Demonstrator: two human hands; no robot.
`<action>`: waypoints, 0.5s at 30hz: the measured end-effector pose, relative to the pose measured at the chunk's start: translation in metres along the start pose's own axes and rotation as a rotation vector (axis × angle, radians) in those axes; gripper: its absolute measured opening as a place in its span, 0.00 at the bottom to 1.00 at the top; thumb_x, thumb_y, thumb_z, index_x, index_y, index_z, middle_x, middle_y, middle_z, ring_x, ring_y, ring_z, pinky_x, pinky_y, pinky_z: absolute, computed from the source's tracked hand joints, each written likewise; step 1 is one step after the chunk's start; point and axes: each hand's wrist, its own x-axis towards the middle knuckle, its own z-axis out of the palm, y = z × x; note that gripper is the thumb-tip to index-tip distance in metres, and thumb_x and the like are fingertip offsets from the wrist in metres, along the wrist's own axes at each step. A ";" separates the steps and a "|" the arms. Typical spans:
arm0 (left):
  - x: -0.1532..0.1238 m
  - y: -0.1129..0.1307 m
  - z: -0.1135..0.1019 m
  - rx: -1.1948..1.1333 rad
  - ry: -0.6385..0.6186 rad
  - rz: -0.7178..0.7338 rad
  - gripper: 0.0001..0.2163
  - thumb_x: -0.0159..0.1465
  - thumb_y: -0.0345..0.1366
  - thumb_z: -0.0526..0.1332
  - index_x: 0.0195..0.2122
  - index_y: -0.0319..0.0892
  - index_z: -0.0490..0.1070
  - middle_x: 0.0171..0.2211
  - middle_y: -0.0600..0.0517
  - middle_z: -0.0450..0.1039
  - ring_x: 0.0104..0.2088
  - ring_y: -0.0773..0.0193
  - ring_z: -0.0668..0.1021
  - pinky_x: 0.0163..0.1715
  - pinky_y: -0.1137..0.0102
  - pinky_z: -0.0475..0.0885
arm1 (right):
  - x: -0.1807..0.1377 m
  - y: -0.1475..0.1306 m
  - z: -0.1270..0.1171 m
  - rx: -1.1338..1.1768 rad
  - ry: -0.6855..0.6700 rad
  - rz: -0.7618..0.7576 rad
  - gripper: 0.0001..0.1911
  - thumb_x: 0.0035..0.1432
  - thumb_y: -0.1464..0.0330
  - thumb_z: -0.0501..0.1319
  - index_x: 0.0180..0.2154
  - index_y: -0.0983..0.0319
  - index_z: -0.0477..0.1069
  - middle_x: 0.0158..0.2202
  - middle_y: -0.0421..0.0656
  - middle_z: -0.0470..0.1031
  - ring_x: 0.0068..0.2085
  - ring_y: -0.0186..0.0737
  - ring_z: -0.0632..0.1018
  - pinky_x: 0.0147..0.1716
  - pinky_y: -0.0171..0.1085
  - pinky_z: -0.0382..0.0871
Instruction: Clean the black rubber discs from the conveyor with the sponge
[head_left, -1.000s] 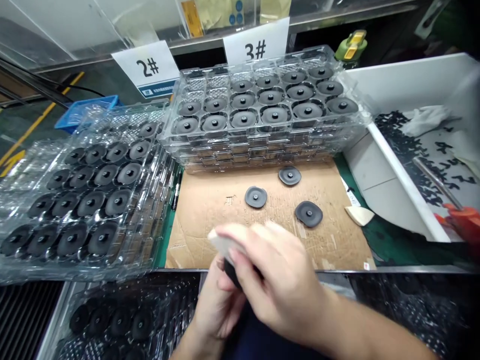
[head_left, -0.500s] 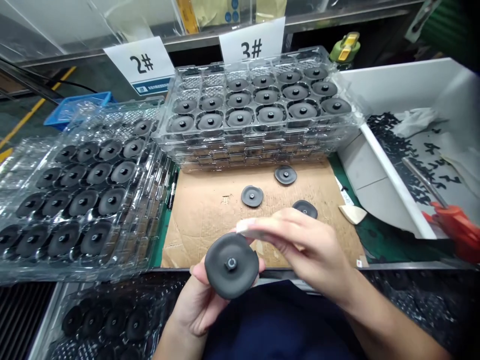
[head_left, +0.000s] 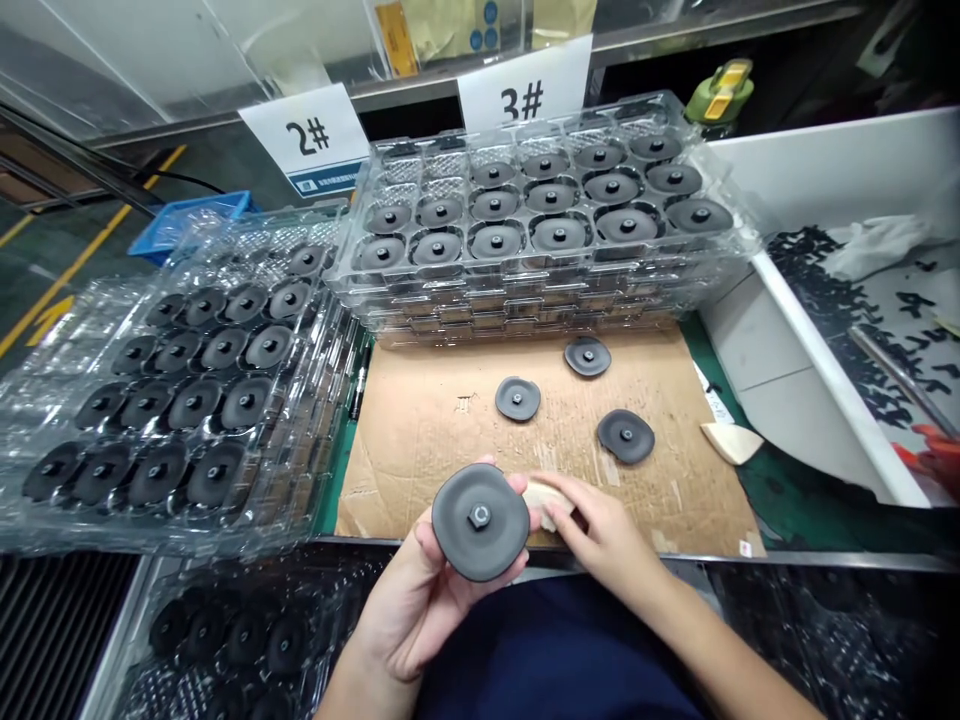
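Observation:
My left hand (head_left: pixel 409 610) holds a black rounded-square disc (head_left: pixel 484 545) by its edge, face up, with a small hexagonal stud at its centre. Close to the disc's right edge, my right hand (head_left: pixel 611 535) grips a small cream-coloured pad (head_left: pixel 547 503) between thumb and fingers. Whether the pad touches the disc is hard to make out. Three similar discs lie apart on the cardboard sheet (head_left: pixel 420 430): one on the left (head_left: pixel 517 399), one at the back (head_left: pixel 587 356) and one on the right (head_left: pixel 626 436).
Stacked clear plastic trays (head_left: pixel 525 290) with black discs stand behind the cardboard; another tray stack (head_left: pixel 292 400) is on the left. To the right, a white bin (head_left: pixel 814 400) contains small black parts and a red-handled tool (head_left: pixel 934 455). A cream wedge (head_left: pixel 731 443) lies beside it.
My right hand has moved down from above the disc to its right side, uncovering the right-hand disc on the cardboard. The held disc has turned slightly. The whole view has shifted a little.

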 end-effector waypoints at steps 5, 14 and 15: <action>0.003 -0.006 0.004 0.047 0.065 0.056 0.22 0.50 0.43 0.64 0.47 0.49 0.70 0.51 0.49 0.71 0.48 0.53 0.74 0.45 0.65 0.72 | 0.011 -0.046 -0.037 0.018 0.234 -0.004 0.15 0.60 0.69 0.52 0.49 0.58 0.66 0.48 0.44 0.72 0.46 0.41 0.74 0.41 0.38 0.70; 0.006 -0.015 0.011 0.118 0.256 0.218 0.21 0.46 0.38 0.69 0.43 0.51 0.72 0.43 0.54 0.76 0.43 0.60 0.77 0.45 0.69 0.71 | 0.015 -0.116 -0.029 -0.061 0.034 -0.507 0.15 0.59 0.76 0.51 0.47 0.66 0.67 0.34 0.45 0.76 0.34 0.38 0.74 0.36 0.39 0.66; 0.006 -0.015 0.012 0.109 0.267 0.229 0.21 0.46 0.37 0.69 0.43 0.52 0.73 0.43 0.56 0.76 0.43 0.62 0.77 0.44 0.71 0.72 | 0.019 -0.116 -0.028 -0.070 0.013 -0.483 0.14 0.59 0.75 0.51 0.47 0.66 0.67 0.35 0.45 0.75 0.34 0.38 0.74 0.36 0.39 0.66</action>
